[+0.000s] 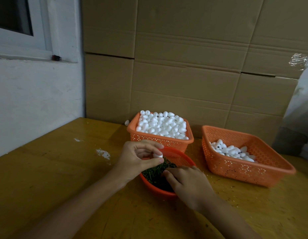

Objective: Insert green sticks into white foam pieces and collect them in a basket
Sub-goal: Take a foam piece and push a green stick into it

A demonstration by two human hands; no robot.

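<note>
My left hand [139, 157] pinches a white foam piece [158, 155] between thumb and fingers, just above the round red bowl [180, 156] of green sticks [155, 171]. My right hand [189, 183] reaches into that bowl, fingertips down among the sticks; whether it holds a stick is hidden. Behind the bowl stands an orange basket [160, 140] heaped with plain foam pieces [162, 125]. To the right, a second orange basket [244, 169] holds a smaller pile of foam pieces [232, 151].
The baskets sit on a yellow wooden table [63, 169] with white smears at the left. Cardboard boxes [184, 66] form a wall behind it. One loose foam piece [127, 122] lies by the boxes. A white wall and window are at left.
</note>
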